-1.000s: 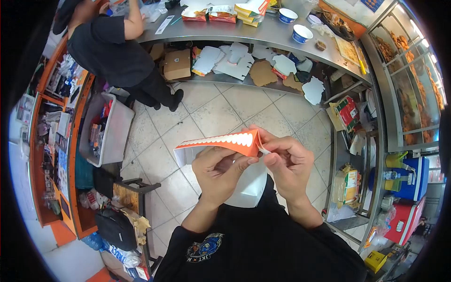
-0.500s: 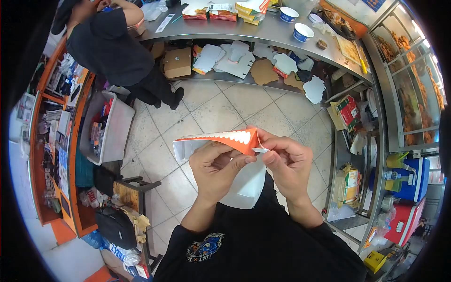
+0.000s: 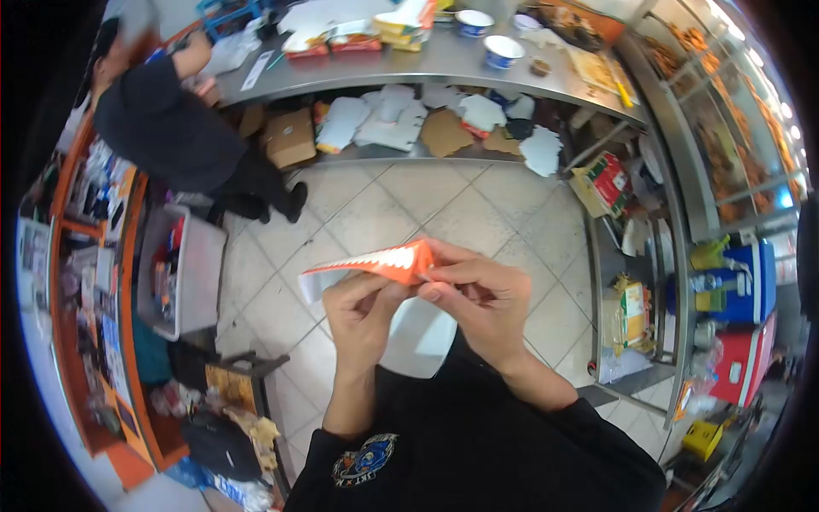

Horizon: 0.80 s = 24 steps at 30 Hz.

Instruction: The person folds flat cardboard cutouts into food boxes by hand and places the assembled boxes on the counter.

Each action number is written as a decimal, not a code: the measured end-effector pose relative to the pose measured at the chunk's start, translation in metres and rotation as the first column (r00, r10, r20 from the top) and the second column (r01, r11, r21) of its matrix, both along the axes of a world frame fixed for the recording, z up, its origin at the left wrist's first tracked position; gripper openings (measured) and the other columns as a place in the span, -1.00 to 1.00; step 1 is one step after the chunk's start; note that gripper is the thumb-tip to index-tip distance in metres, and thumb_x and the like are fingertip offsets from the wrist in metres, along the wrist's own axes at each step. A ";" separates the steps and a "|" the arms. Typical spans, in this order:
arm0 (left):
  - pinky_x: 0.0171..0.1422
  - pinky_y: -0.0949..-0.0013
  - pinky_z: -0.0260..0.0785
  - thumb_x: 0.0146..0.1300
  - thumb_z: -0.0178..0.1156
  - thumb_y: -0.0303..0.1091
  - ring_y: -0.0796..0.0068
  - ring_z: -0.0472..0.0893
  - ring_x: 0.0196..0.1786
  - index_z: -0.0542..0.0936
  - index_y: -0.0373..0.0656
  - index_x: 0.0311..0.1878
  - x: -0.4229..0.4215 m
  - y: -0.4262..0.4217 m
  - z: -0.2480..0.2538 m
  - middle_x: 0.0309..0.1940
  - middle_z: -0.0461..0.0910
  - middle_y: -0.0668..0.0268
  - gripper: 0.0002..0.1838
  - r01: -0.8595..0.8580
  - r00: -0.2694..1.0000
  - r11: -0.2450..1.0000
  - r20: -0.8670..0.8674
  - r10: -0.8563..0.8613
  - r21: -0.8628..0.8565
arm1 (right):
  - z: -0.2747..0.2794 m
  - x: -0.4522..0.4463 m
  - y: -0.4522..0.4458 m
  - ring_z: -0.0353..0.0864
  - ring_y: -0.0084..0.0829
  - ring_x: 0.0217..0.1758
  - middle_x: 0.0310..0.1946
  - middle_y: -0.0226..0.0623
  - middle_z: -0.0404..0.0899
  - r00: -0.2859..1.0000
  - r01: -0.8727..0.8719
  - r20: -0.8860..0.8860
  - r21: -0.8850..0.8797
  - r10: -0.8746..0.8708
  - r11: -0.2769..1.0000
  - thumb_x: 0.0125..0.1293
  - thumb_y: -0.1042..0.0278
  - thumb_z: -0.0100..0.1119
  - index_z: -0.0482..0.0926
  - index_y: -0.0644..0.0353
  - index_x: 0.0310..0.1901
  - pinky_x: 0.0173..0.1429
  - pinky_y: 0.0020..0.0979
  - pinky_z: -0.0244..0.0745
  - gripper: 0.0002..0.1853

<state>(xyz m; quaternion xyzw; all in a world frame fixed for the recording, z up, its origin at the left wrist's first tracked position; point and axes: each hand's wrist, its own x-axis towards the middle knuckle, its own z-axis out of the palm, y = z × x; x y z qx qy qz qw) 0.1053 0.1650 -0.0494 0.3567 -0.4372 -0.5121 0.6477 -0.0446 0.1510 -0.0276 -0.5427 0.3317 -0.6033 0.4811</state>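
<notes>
In front of my chest I hold a partly folded cardboard food box (image 3: 394, 259), orange with a white pattern outside and plain white inside. Its white panel (image 3: 420, 340) hangs down between my wrists. My left hand (image 3: 363, 314) is closed on the box's near side, thumb against the orange wall. At the right corner my right hand (image 3: 485, 299) pinches the orange edge between thumb and fingers. The tab at that corner is mostly covered by my fingertips.
Ahead stands a steel counter (image 3: 409, 68) with food boxes (image 3: 354, 36) and white-and-blue tubs (image 3: 503, 51). Flattened cardboard (image 3: 392, 119) fills the shelf below. A person in dark clothes (image 3: 162, 128) stands at the left. A glass cabinet of fried food (image 3: 725, 128) is at the right.
The pale tab seen sticking out at the box's right corner is now largely hidden under my right fingertips, which have closed against the corner. The whole view has shifted slightly.
</notes>
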 end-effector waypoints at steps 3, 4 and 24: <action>-0.10 0.50 0.47 0.15 0.28 -0.67 0.50 0.61 -0.18 0.63 -0.42 -0.13 -0.016 -0.011 0.001 -0.26 0.65 0.18 -0.80 -0.014 1.000 1.000 -0.006 0.014 -0.022 | -0.003 -0.010 -0.001 0.40 -0.77 -0.38 0.03 -0.01 0.62 1.000 0.025 0.015 0.066 -0.026 0.998 0.13 0.59 0.37 0.68 0.38 -0.22 -0.37 -0.68 0.28 -0.84; -0.17 0.57 0.42 0.14 0.29 -0.66 0.56 0.59 -0.23 0.64 -0.41 -0.16 -0.020 -0.016 -0.003 -0.27 0.64 0.22 -0.83 0.003 0.999 1.000 0.034 -0.003 -0.002 | -0.002 -0.014 0.001 0.62 -0.38 0.00 0.07 0.14 0.55 0.998 0.005 0.062 0.160 -0.015 0.987 0.15 0.63 0.32 0.66 0.44 -0.21 0.07 -0.45 0.49 -0.85; -0.18 0.58 0.41 0.16 0.35 -0.53 0.63 0.60 -0.30 0.59 -0.38 -0.18 -0.305 -0.191 -0.011 -0.31 0.66 0.29 -0.80 0.597 0.802 0.801 -0.051 -0.594 0.042 | -0.023 -0.264 -0.095 0.58 -0.44 0.03 0.13 0.00 0.52 0.858 0.428 0.198 0.231 -0.473 0.874 0.15 0.54 0.37 0.66 0.30 -0.28 0.13 -0.42 0.52 -0.89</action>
